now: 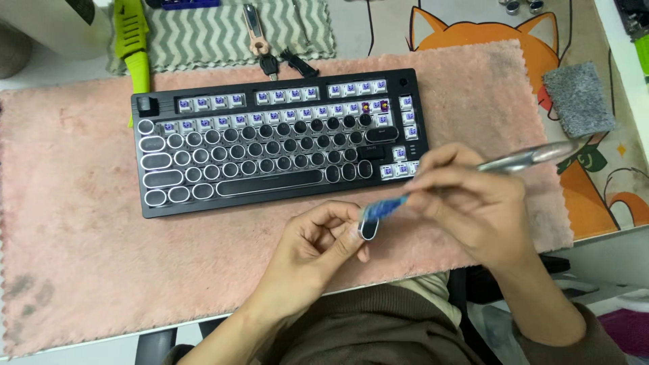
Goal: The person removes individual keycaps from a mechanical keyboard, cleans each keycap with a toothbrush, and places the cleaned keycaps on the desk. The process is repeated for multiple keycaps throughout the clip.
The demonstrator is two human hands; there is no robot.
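Left hand (pixel 318 243) pinching keycap (pixel 369 226)

No packages, labels, signs or screens seem visible.

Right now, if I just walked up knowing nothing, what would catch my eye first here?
Probably the black keyboard lying on the pink fuzzy mat, with round black keycaps on most rows and bare purple switches along its top and right side. In front of it, the left hand pinches an oval black keycap while the right hand brings a silver tool with a blue tip against it. An orange cartoon fox mat peeks out at the upper right.
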